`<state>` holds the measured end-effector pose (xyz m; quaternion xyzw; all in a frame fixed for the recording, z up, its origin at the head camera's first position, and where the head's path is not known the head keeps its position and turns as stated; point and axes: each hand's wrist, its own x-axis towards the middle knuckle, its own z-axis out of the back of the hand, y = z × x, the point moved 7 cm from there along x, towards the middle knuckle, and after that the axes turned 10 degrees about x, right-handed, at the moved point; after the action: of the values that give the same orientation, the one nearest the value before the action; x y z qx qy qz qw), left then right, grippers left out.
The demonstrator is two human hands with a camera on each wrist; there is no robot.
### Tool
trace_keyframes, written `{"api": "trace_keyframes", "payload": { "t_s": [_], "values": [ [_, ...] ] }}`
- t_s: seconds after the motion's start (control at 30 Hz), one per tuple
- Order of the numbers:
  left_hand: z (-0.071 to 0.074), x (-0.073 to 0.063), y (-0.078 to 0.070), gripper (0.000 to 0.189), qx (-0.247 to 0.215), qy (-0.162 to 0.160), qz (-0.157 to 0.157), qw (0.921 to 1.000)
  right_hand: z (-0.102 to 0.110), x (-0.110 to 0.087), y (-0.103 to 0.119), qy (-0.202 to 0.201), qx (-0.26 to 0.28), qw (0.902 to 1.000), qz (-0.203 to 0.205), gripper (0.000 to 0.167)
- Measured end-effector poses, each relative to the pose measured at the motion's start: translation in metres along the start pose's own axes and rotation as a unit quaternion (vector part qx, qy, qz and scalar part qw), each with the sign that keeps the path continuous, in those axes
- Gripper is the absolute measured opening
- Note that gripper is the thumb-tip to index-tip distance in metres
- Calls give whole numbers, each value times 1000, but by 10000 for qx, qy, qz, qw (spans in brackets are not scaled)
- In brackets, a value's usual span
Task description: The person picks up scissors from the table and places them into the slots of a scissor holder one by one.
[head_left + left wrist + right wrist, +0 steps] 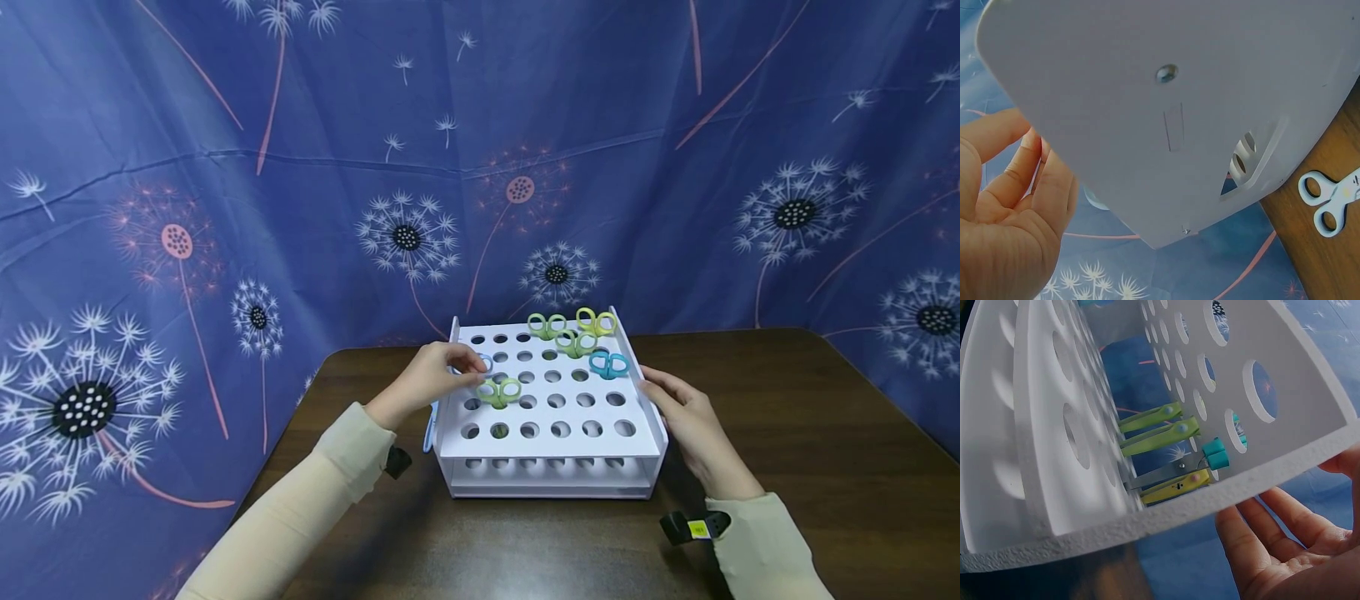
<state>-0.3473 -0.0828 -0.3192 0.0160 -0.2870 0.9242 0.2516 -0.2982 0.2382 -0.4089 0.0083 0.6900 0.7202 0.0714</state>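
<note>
A white rack (536,444) with rows of round holes stands on the table. My left hand (431,379) is over its left side, thumb and fingers pinching the light blue handles of a pair of scissors (487,361); the side panel hides the fingertips in the left wrist view. Just in front, green-handled scissors (499,392) stand in a hole. My right hand (692,423) touches the rack's right side with extended fingers. Near the back right stand two more green scissors (547,326), yellow scissors (597,322) and teal scissors (608,364), blades down.
Another pair of light blue scissors (1329,203) lies on the dark wooden table (787,417) beside the rack's left side. A blue cloth (480,125) with dandelion prints hangs behind the table.
</note>
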Motion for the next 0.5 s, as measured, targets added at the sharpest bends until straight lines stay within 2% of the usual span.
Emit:
{"api": "trace_keyframes", "payload": {
  "t_s": [0.5],
  "values": [
    [-1,2,4,10,-126,48,54,9999,0,1,0,-25,45,10000,77,68]
  ]
}}
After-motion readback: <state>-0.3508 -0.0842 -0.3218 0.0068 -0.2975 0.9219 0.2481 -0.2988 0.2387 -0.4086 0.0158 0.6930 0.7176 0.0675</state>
